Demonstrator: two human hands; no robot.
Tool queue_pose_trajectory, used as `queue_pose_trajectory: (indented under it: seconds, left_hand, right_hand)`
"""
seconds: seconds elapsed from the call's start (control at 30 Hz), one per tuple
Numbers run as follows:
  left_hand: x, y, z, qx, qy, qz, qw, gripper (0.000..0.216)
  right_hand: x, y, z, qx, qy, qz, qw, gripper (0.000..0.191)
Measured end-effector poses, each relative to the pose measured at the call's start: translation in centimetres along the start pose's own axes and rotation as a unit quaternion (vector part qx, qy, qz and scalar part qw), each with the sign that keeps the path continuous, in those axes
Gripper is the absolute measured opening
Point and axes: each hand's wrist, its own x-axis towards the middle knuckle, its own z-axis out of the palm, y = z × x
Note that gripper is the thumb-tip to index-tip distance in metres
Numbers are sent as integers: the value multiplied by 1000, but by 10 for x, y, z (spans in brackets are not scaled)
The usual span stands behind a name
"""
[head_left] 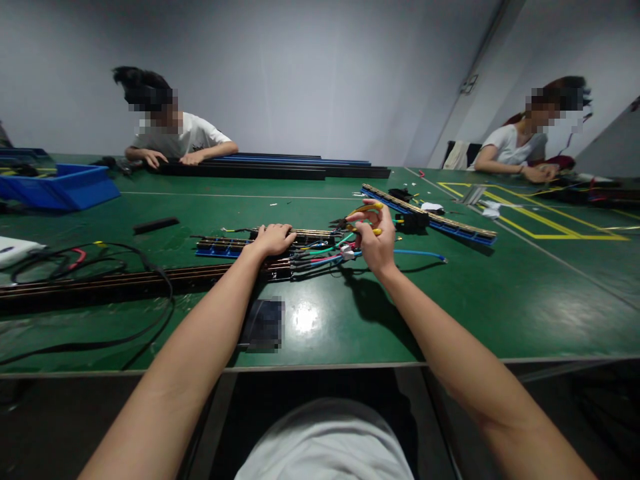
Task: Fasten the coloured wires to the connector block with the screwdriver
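Observation:
My right hand (377,237) grips yellow-handled pliers (369,208), their dark jaws pointing left at the end of a short metal-stripped rail (313,233). My left hand (273,240) lies over that rail, its fingers wrapped across the top. Just below is a long dark rail (190,273) with copper-coloured strips. From its right end come several coloured wires (320,257), and a blue wire (420,253) reaches farther right. A small white tag (347,252) sits among the wires beneath my right hand. Whether the jaws touch a wire is too small to tell.
On the green table (500,300), another blue rail (435,217) lies diagonally at right. A blue bin (70,187), a black cable (165,313) and a dark flat object (263,325) lie leftward and near me. Two people sit across, one behind long black rails (260,170).

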Motion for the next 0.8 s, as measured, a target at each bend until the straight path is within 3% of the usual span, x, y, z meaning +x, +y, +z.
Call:
queue_pose_trajectory:
  seconds: [0.1, 0.23, 0.4, 0.5, 0.57, 0.67, 0.8]
  left_hand:
    - [0, 0, 0, 2, -2, -1, 1000, 52]
    - [-1, 1, 0, 7, 0, 0, 1000, 51]
    - [-2, 1, -1, 7, -3, -2, 1000, 51]
    - [-2, 1, 0, 6, -1, -1, 1000, 51]
    - [-2, 0, 0, 6, 2, -3, 1000, 50]
    - [-2, 1, 0, 8, 5, -7, 1000, 49]
    - [-3, 2, 0, 6, 3, -8, 1000, 50]
  right_hand:
    - [12, 8, -13, -77, 34, -21, 996, 42]
    - [18, 20, -20, -127, 39, 7, 991, 45]
    - [16, 25, -18, -164, -15, 15, 986, 47]
    - [13, 24, -17, -197, -86, -9, 976, 48]
    - [11, 24, -17, -236, -155, -35, 959, 50]
    - [6, 25, -18, -322, -252, -85, 909, 55]
    - [3, 24, -17, -403, -313, -156, 846, 56]
